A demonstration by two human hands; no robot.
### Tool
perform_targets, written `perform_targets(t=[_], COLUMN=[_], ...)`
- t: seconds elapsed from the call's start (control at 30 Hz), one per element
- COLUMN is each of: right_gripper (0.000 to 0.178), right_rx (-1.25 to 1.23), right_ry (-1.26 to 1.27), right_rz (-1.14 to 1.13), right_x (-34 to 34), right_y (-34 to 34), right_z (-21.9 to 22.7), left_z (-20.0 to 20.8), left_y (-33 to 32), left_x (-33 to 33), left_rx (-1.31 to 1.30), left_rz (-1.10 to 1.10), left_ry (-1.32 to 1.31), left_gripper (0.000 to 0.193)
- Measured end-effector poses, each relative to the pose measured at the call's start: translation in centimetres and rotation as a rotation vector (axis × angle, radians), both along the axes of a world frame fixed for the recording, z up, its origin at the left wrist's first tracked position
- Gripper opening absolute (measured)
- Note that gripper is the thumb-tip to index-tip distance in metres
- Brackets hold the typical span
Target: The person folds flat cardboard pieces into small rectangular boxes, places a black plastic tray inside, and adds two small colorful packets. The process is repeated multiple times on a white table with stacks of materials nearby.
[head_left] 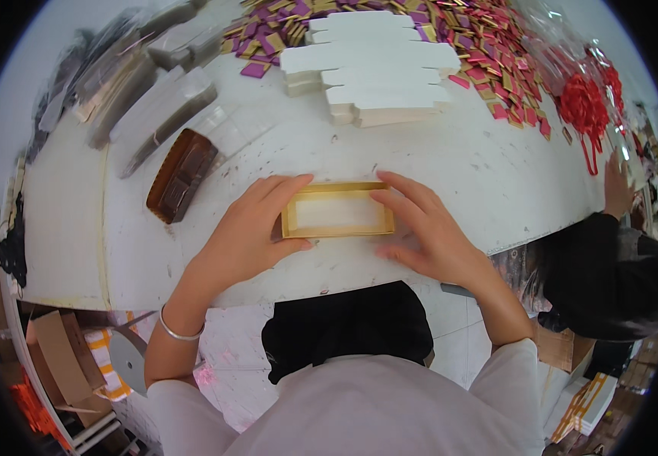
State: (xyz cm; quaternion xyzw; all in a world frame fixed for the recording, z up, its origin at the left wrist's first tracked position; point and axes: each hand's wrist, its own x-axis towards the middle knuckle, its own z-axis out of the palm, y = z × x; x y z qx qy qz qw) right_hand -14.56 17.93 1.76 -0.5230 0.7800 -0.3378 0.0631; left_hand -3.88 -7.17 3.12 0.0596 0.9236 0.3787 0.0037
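Box point(339, 213), gold-rimmed and open-topped, its inner floor pale, at the near middle of the worktop point(283, 144); left hand point(247, 228) clamped across the box's left end, fingers at the far rim, thumb at the near; right hand point(437, 234) about the right end, fingers over the far corner, clamping cannot be told. Any print on the squares, purple-and-gold point(257, 69) and pink-and-gold point(500, 83), is too small to read; these lie loose along the far edge; white worktop separates the box from the stacked cartons point(382, 64), far, and from the brown tray point(182, 176), left; the near edge runs just short of the person's lap. Surface white, scuffed; sleeves point(163, 106), clear, far left; red ribbon point(583, 102), far right; another person's hand point(617, 186) at the right edge; pale floor point(454, 323) below.
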Motion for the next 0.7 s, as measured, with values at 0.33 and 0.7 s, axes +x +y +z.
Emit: perform_targets(t=[0.33, 0.7], right_gripper=[0.058, 0.036], right_rx=[-0.083, -0.166], right_ry=[-0.038, 0.175], right_rz=[0.101, 0.009], right_x=[-3.6, -7.8], right_y=[0.3, -2.5], right_z=[-0.4, 4.8], left_z=[0.3, -1.9], left_y=[0.8, 2.0], left_x=[-1.7, -2.9], left_rx=[0.150, -0.203], left_rz=[0.041, -0.143], left_ry=[-0.056, 0.237], left_gripper=[0.072, 0.081])
